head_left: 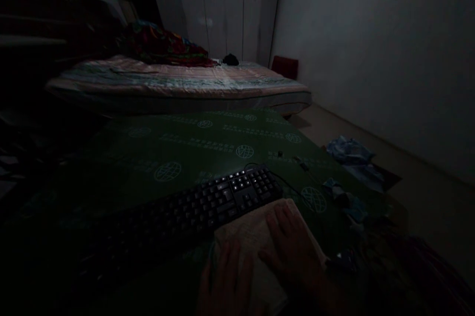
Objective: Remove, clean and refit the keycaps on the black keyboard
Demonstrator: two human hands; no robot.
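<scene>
A pale folded cloth lies on the green printed surface, against the near edge of a black keyboard. My left hand rests flat over the cloth's left part with its fingers stretched out. On the cloth's right part lies my right hand, its fingers spread and its thumb pointing left. Neither hand has anything in its fingers. The keyboard slants from the lower left up to the right, and a thin cable runs from its far side. The light is very dim.
Beyond the green surface stands a bed with a red patterned blanket. Crumpled bluish cloths lie at the right. A small dark object is right of the pale cloth. A white wall borders the floor on the right.
</scene>
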